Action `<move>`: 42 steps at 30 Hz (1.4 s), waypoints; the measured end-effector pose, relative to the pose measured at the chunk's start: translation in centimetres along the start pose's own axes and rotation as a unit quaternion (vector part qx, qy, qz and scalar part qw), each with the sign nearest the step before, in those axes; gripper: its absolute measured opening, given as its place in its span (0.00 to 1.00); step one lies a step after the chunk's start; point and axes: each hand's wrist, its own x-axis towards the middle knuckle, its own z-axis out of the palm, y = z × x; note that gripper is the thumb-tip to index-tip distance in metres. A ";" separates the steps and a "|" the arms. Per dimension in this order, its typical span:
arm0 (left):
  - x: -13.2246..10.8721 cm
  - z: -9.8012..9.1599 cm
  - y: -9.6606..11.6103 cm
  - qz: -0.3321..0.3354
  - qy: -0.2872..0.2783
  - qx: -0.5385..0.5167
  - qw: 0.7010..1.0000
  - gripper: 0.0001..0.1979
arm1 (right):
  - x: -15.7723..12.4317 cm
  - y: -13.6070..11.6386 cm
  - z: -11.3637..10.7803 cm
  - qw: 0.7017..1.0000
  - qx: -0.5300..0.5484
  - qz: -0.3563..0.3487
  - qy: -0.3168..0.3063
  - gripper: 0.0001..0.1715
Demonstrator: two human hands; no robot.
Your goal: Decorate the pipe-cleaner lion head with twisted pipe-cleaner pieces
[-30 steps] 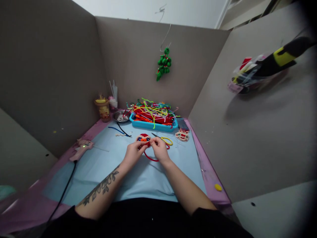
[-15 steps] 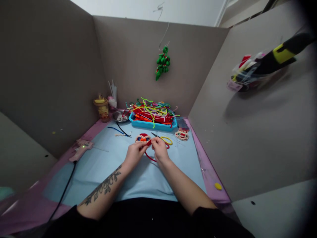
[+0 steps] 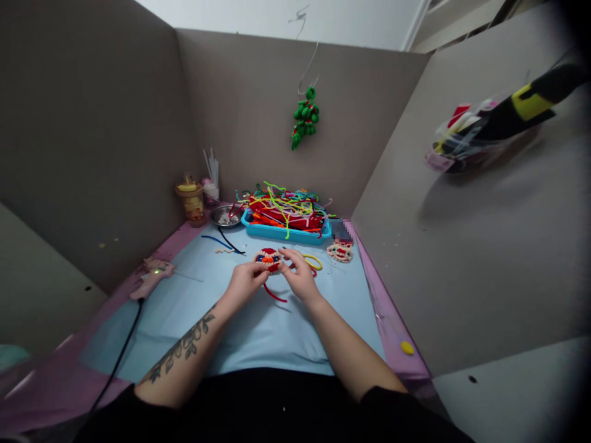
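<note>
Left fingers: thumb and forefinger of the left hand [image 3: 247,282] pinch the lower left edge of a small red-and-cream face-like piece [image 3: 268,253]; the other fingers curl in beneath.
Right fingers: thumb and forefinger of the right hand [image 3: 300,277] stand apart at the piece's right edge; whether they press on it, I cannot tell.
Piece in hand: between the two hands, above the middle of the blue cloth [image 3: 258,338]; red on top, cream borders, dark blue patches, orange at the centre.
Red strand: a loose red strand [image 3: 275,295] curves down below the piece, toward the right.
Scissors: just beyond the right hand, partly hidden by it; one yellow handle loop [image 3: 319,263] shows.
Second piece: another cream-and-red face [image 3: 340,252] lies right of the scissors; a pixelated dark item [image 3: 341,229] sits just behind it.
Loose strips: left of the piece; one blue [image 3: 212,240], one black [image 3: 231,242], one short and pale [image 3: 225,250].
Blue tray: behind the hands, its tray [image 3: 286,232] heaped with fuzzy stems [image 3: 286,206] in many colours.
Far left corner: metal bowl [image 3: 226,216]; brown-and-yellow cup [image 3: 191,206]; upright white sticks [image 3: 211,166].
Near left: pink glue gun [image 3: 150,282], green light lit; black cord running toward the near edge.
Back panel: green ornament [image 3: 305,120] hangs from a wire.
</note>
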 end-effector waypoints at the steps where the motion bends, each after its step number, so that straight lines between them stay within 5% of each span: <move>1: 0.0 -0.1 -0.1 0.026 -0.006 0.027 0.999 0.10 | 0.0 -0.2 -0.3 0.996 -0.063 -0.055 -0.032 0.19; 5: -0.1 0.1 -0.1 0.088 -0.041 0.148 0.984 0.09 | -0.3 -0.2 -0.3 0.957 -0.217 -0.144 -0.124 0.20; 9: -0.4 0.4 0.2 0.085 -0.062 0.196 0.975 0.09 | -0.5 0.3 0.4 0.939 -0.288 -0.148 -0.120 0.18; 20: -0.4 0.3 0.7 0.068 -0.061 0.205 0.974 0.11 | -0.1 1.2 0.2 0.959 -0.241 -0.113 -0.100 0.10; 32: 0.0 0.4 0.3 0.069 0.009 0.058 0.996 0.08 | 0.3 -0.1 0.2 0.998 -0.043 0.028 -0.028 0.05; 37: -0.1 0.9 0.8 0.030 0.036 0.025 0.999 0.08 | 0.3 -0.1 0.6 0.982 0.130 0.135 0.012 0.06; 42: -0.1 1.7 0.8 -0.017 0.044 -0.054 0.997 0.08 | 0.3 -0.2 1.1 0.966 0.193 0.164 0.053 0.10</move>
